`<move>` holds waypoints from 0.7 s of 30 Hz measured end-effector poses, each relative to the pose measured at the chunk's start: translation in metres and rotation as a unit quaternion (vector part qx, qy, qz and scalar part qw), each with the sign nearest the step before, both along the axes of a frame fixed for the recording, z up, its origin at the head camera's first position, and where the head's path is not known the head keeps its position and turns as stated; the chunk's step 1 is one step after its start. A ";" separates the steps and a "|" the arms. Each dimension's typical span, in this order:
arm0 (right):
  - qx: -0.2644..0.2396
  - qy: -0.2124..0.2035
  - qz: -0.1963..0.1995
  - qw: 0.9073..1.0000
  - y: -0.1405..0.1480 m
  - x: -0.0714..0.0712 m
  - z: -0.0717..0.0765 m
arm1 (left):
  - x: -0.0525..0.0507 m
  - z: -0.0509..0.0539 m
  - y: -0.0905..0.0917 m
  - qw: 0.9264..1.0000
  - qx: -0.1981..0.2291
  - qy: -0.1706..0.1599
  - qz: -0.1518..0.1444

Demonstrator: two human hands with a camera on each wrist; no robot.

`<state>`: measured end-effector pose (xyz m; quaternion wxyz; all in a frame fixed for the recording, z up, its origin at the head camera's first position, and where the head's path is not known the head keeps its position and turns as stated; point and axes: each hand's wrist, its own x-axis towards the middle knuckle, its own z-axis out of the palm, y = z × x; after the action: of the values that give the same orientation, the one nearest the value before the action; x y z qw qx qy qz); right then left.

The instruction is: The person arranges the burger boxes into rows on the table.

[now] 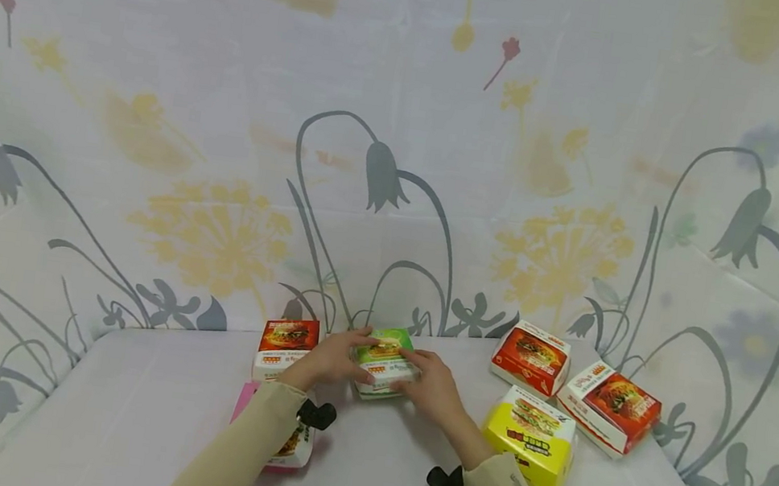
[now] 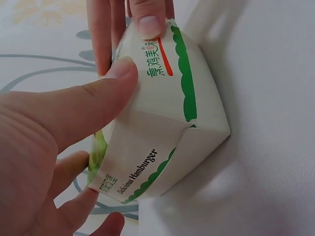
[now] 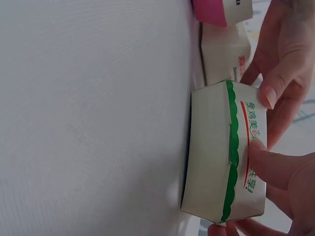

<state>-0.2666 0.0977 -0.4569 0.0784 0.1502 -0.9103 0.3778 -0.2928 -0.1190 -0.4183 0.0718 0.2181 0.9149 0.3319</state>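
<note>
Your beige sleeves (image 1: 246, 443) are closest, then a pink box (image 1: 295, 450) left of and nearer than the green burger box (image 1: 386, 358), a yellow box (image 1: 530, 440) off to its right and a red box (image 1: 612, 408) farther right. You've got the green one on the desk (image 1: 135, 414), left grip (image 1: 329, 359) and right grip (image 1: 435, 386) both pinching it. Another red box (image 1: 287, 344) sits just left of it, floral cloth (image 1: 412, 59) behind.

The white table (image 1: 383, 473) bears three red boxes (image 1: 531, 361), a green box (image 1: 387, 349), pink box (image 1: 293, 450) and yellow box (image 1: 530, 441).
</note>
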 end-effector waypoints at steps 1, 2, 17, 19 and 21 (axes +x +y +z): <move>0.001 0.000 0.002 1.000 0.000 0.000 0.000 | 0.000 0.000 0.000 1.000 -0.001 0.003 0.002; 0.000 0.000 0.003 1.000 0.000 0.000 0.001 | 0.000 0.000 0.000 1.000 -0.002 0.006 0.005; -0.060 -0.025 -0.036 0.997 0.001 -0.012 -0.006 | 0.000 -0.002 0.004 0.999 0.007 0.043 0.030; -0.069 -0.028 -0.040 0.996 0.000 -0.013 -0.006 | -0.001 -0.003 0.004 0.999 0.008 0.044 0.032; -0.075 -0.032 -0.042 0.996 0.000 -0.014 -0.005 | -0.003 -0.004 0.004 0.998 0.008 0.045 0.033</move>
<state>-0.2804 0.0980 -0.4619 0.0764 0.0934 -0.8871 0.4456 -0.2955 -0.1154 -0.4226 0.0182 0.2031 0.9211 0.3318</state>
